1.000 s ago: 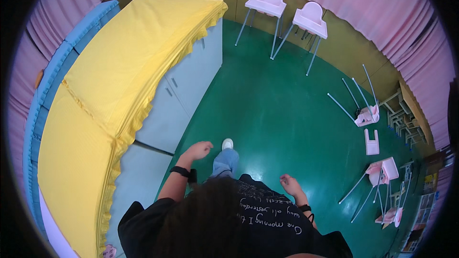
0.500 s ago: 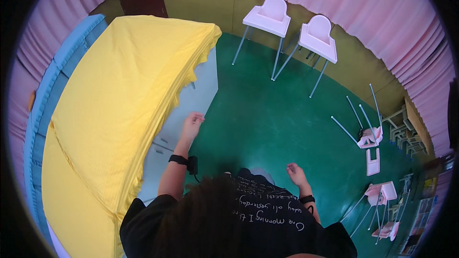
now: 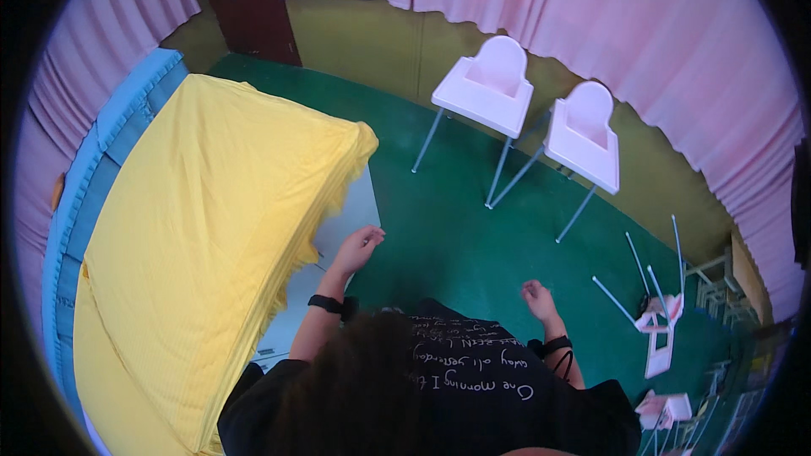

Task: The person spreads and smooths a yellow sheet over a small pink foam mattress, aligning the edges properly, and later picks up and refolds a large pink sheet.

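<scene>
My left hand [image 3: 361, 247] hangs in the air beside the yellow cloth [image 3: 228, 203], its fingers loosely bent and nothing in them. That cloth drapes over a long pale cabinet [image 3: 353, 213], whose side shows below the wavy hem. Over the green floor, on the right of my body, my right hand [image 3: 538, 298] is held out with relaxed fingers, slightly blurred, and no object shows in it. Dark bands circle both wrists. Closest ahead of my hands stand two pink high chairs, a left one [image 3: 486, 101] and a right one [image 3: 585, 148], both upright on grey legs.
Another pink high chair [image 3: 659, 317] lies tipped with its legs up on the right. Farther down that side is a further pink chair [image 3: 666, 409]. Pink curtains [image 3: 642, 25] hang along the walls. A dark red door [image 3: 249, 13] is at the far left; light blue fabric-covered furniture [image 3: 114, 131] lines the left.
The view has shifted, so the high chairs appear lower and larger and more of the door shows. My left hand sits lower and farther right in the picture; my right hand is slightly higher.
</scene>
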Demonstrator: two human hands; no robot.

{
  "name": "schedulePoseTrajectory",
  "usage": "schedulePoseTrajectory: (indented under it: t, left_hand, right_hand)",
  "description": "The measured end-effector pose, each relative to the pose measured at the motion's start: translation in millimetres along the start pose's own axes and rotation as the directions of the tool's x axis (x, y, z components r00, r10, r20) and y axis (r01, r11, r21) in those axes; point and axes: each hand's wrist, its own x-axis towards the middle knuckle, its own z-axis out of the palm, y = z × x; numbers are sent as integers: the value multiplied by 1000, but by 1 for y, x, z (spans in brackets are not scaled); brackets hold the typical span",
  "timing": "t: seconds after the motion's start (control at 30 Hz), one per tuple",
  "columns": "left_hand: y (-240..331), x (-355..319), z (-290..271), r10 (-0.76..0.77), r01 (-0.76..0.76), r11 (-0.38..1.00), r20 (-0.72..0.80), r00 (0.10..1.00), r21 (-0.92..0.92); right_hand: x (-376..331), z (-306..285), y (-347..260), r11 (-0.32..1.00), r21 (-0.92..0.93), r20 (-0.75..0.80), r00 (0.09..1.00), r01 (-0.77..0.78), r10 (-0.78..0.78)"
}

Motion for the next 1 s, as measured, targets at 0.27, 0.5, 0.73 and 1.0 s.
schedulePoseTrajectory:
  t: [0.27,0.5,0.73,1.0]
  left_hand:
    - [-2,142,-33,-40,38,999,-106,994,-23]
    - [8,283,-107,23,-7,998,-285,958,59]
    - [-19,382,-144,-191,239,677,-147,970,697]
    - [-17,398,-164,-409,563,772,-447,795,294]
  right_hand:
    - [226,-16,-95,976,87,183,960,198,-211]
    - [371,-30,-115,979,146,235,956,145,-177]
    - [523,-32,-147,927,340,260,932,155,-251]
    - [705,3,-222,936,184,578,737,301,-351]
